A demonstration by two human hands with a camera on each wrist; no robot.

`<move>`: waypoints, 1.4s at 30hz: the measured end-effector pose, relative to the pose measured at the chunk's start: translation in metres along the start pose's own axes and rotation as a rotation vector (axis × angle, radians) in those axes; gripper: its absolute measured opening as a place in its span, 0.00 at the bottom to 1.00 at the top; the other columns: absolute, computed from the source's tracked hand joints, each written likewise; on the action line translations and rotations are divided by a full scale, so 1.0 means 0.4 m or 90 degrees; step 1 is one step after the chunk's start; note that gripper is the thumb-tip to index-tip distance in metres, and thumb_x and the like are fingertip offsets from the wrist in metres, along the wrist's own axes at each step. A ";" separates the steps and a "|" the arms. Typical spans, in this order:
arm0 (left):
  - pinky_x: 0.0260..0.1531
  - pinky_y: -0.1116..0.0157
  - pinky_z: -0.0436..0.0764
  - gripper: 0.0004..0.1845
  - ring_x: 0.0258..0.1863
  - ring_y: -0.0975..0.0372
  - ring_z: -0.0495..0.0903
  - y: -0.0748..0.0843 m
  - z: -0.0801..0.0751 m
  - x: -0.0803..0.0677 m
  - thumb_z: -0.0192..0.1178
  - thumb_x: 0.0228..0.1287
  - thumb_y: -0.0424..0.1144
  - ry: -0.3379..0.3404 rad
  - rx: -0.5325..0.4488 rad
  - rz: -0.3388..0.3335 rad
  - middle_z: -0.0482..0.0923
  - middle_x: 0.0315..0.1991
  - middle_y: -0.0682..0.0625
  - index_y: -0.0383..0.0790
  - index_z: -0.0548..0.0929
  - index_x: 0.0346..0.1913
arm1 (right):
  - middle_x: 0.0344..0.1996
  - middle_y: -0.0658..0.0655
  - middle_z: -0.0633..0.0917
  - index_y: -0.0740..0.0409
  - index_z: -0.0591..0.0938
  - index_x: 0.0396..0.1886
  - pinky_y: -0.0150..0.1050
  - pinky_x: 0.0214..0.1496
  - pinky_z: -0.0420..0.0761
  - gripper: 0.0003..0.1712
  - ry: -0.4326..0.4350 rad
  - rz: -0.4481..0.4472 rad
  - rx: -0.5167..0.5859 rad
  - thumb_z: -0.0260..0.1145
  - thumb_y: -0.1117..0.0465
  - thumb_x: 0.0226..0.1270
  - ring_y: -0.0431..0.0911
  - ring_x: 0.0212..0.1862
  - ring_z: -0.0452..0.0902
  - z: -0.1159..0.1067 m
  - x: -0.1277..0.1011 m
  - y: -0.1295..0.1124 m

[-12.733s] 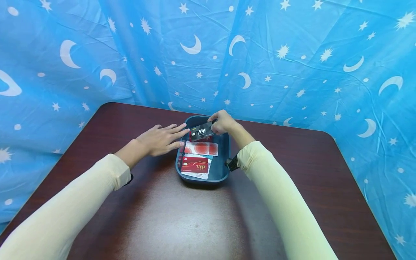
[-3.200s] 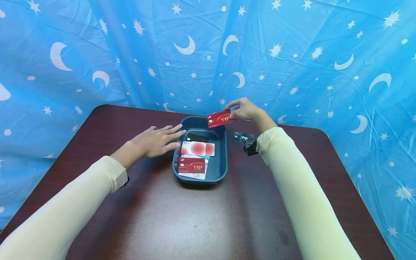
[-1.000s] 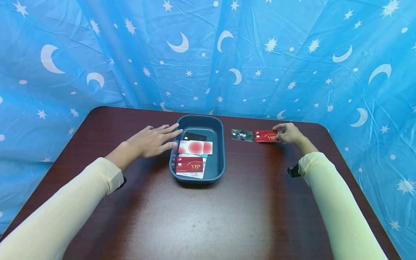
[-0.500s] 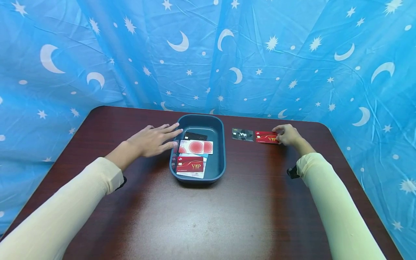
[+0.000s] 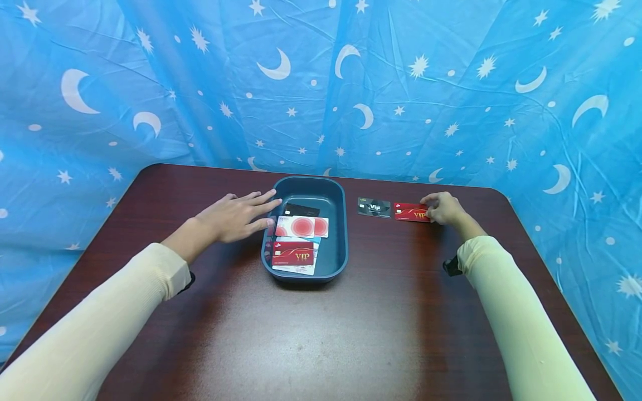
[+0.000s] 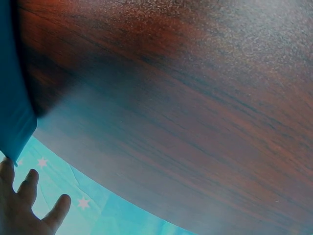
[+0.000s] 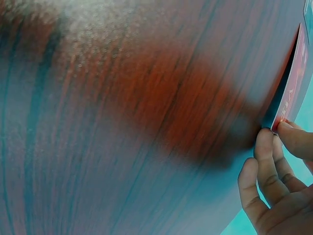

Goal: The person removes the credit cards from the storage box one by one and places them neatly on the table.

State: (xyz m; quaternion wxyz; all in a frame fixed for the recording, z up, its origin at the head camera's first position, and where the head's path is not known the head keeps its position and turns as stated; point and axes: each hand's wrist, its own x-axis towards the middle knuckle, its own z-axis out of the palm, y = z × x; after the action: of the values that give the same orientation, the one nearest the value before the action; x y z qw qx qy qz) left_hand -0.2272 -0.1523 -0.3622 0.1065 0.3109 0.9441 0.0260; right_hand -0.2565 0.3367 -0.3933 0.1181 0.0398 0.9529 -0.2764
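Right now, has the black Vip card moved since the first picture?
Yes, rightward: first in or over the tray, the card now lies on the table beside it.

The table (image 5: 311, 340) is wood-grained dark red-brown; beyond its far edge, the curtain (image 5: 321, 83) is blue with white moons, stars and dots. The dark blue tray (image 5: 342, 239) contains a black card (image 5: 303, 210), white cards (image 5: 295, 227) with red circles and a red card (image 5: 292, 254) with gold lettering. Toward the far right corner, the grey card (image 5: 374, 208) has white lettering, the second red card (image 5: 408, 211) gold.
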 end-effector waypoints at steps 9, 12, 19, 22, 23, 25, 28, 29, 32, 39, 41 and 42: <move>0.65 0.31 0.56 0.35 0.75 0.42 0.54 -0.001 0.001 0.002 0.46 0.76 0.59 -0.002 -0.003 0.000 0.49 0.79 0.43 0.49 0.56 0.79 | 0.33 0.66 0.84 0.71 0.77 0.58 0.35 0.30 0.75 0.19 0.002 -0.004 0.004 0.60 0.74 0.68 0.48 0.30 0.77 0.003 0.004 0.006; 0.65 0.31 0.56 0.35 0.75 0.42 0.54 0.000 0.000 0.002 0.46 0.76 0.59 -0.005 -0.003 -0.001 0.48 0.79 0.43 0.49 0.56 0.79 | 0.33 0.67 0.84 0.72 0.76 0.59 0.35 0.31 0.75 0.19 -0.001 -0.007 0.002 0.60 0.74 0.69 0.49 0.30 0.78 0.001 0.005 0.006; 0.66 0.32 0.56 0.35 0.76 0.42 0.53 -0.004 0.002 0.001 0.45 0.76 0.58 -0.008 -0.005 0.000 0.48 0.80 0.44 0.49 0.55 0.79 | 0.38 0.70 0.85 0.72 0.75 0.59 0.42 0.39 0.80 0.19 0.002 -0.013 -0.007 0.59 0.74 0.69 0.55 0.35 0.81 -0.009 0.000 -0.015; 0.65 0.32 0.56 0.35 0.75 0.42 0.54 -0.003 0.002 0.000 0.46 0.76 0.59 -0.003 -0.007 0.002 0.48 0.79 0.43 0.49 0.56 0.79 | 0.42 0.72 0.84 0.73 0.73 0.61 0.51 0.49 0.82 0.20 0.001 -0.014 -0.001 0.58 0.73 0.71 0.60 0.40 0.83 -0.017 -0.002 -0.036; 0.65 0.32 0.56 0.35 0.75 0.42 0.54 -0.003 0.001 0.000 0.46 0.76 0.59 -0.002 -0.008 0.003 0.48 0.79 0.43 0.49 0.56 0.79 | 0.44 0.73 0.83 0.73 0.72 0.62 0.54 0.51 0.82 0.21 -0.002 -0.014 0.002 0.58 0.72 0.72 0.61 0.42 0.83 -0.021 -0.002 -0.043; 0.65 0.32 0.56 0.35 0.75 0.42 0.54 -0.003 0.001 0.001 0.46 0.76 0.59 0.000 -0.006 0.005 0.48 0.79 0.43 0.49 0.56 0.79 | 0.48 0.74 0.81 0.73 0.70 0.64 0.56 0.54 0.81 0.22 -0.011 -0.015 0.010 0.58 0.70 0.74 0.63 0.46 0.83 -0.029 -0.003 -0.060; 0.66 0.32 0.56 0.35 0.75 0.42 0.54 -0.004 0.001 0.002 0.46 0.76 0.59 -0.004 -0.003 0.004 0.48 0.80 0.43 0.49 0.55 0.79 | 0.54 0.75 0.79 0.73 0.69 0.67 0.56 0.54 0.81 0.24 -0.026 -0.027 0.015 0.58 0.65 0.76 0.64 0.48 0.83 -0.042 -0.003 -0.092; 0.65 0.32 0.56 0.35 0.75 0.42 0.54 -0.005 0.001 0.002 0.45 0.76 0.59 -0.004 -0.001 0.004 0.48 0.80 0.43 0.49 0.55 0.79 | 0.55 0.76 0.78 0.73 0.69 0.67 0.56 0.53 0.82 0.25 -0.030 -0.032 0.016 0.57 0.64 0.77 0.64 0.49 0.83 -0.046 -0.004 -0.104; 0.65 0.32 0.56 0.35 0.75 0.42 0.54 -0.005 0.001 0.002 0.45 0.76 0.59 -0.003 -0.002 0.003 0.48 0.80 0.43 0.50 0.55 0.79 | 0.58 0.77 0.76 0.72 0.68 0.68 0.55 0.52 0.82 0.26 -0.039 -0.049 0.021 0.56 0.61 0.78 0.63 0.48 0.83 -0.057 -0.005 -0.144; 0.65 0.31 0.57 0.35 0.75 0.42 0.54 -0.006 0.001 0.001 0.46 0.76 0.59 -0.001 -0.004 0.006 0.48 0.79 0.43 0.49 0.56 0.79 | 0.58 0.77 0.76 0.70 0.68 0.68 0.54 0.53 0.82 0.27 -0.068 -0.081 0.092 0.56 0.58 0.78 0.60 0.46 0.86 -0.055 -0.005 -0.225; 0.65 0.31 0.56 0.35 0.75 0.42 0.54 -0.006 0.001 0.001 0.46 0.76 0.59 -0.001 -0.003 0.006 0.48 0.79 0.43 0.49 0.56 0.79 | 0.57 0.77 0.77 0.70 0.68 0.69 0.55 0.55 0.81 0.27 -0.082 -0.094 0.118 0.56 0.58 0.79 0.60 0.46 0.86 -0.050 -0.005 -0.243; 0.65 0.32 0.56 0.35 0.75 0.42 0.54 -0.005 0.001 0.001 0.46 0.76 0.59 -0.001 -0.003 0.005 0.49 0.79 0.43 0.49 0.56 0.79 | 0.57 0.77 0.77 0.70 0.67 0.69 0.55 0.56 0.81 0.27 -0.089 -0.100 0.132 0.56 0.58 0.78 0.60 0.46 0.86 -0.048 -0.005 -0.252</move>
State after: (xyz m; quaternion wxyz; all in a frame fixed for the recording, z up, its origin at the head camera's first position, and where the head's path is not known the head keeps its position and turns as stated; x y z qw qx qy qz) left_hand -0.2288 -0.1537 -0.3631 0.1078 0.3146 0.9427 0.0284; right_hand -0.2726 0.2618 -0.3250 0.1576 -0.0422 0.9090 -0.3836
